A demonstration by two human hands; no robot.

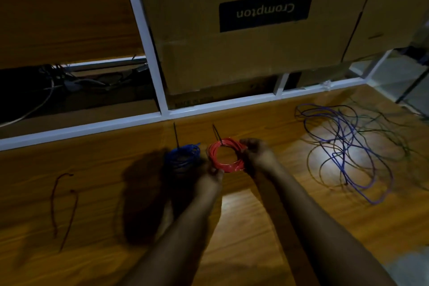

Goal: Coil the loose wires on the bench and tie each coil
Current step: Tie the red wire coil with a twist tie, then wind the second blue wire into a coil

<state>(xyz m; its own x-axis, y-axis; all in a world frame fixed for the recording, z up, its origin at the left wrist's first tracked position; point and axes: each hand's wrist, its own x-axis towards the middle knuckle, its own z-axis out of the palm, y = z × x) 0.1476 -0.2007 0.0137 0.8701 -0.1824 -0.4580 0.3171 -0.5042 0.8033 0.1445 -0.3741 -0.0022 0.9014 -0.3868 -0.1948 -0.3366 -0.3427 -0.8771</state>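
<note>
Two hands, left hand (212,175) and right hand (256,154), around red coil (226,155).

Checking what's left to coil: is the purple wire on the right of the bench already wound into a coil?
No, the thin purple wire lies sprawled in loose tangled loops on the wooden bench.

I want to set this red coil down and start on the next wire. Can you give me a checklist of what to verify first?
1. Both hands hold the red coil, left hand and right hand: ok.
2. Black tie on the red coil pulled tight: cannot tell.
3. Blue coil tied, tie tail sticking up: ok.
4. Loose purple wire coiled: not ok.
5. Short red pieces at left gathered: not ok.
</note>
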